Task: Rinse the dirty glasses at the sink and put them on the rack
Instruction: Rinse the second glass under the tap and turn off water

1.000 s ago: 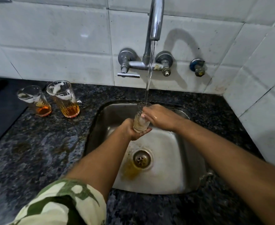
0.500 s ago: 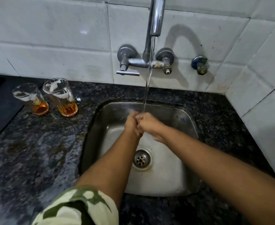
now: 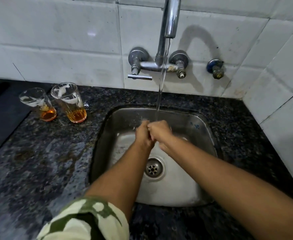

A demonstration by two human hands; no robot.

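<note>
Left hand (image 3: 143, 135) and right hand (image 3: 159, 131) curled together under the stream (image 3: 161, 84); any glass between them hidden. Two dirty glasses (image 3: 69, 103) on counter (image 3: 38, 153), well left.

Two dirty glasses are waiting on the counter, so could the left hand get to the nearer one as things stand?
Probably yes: nothing lies between the left hand and the nearer glass, though that hand looks busy under the tap.

Left hand (image 3: 143, 135) and right hand (image 3: 159, 131) pressed together, apparently clenched.
</note>
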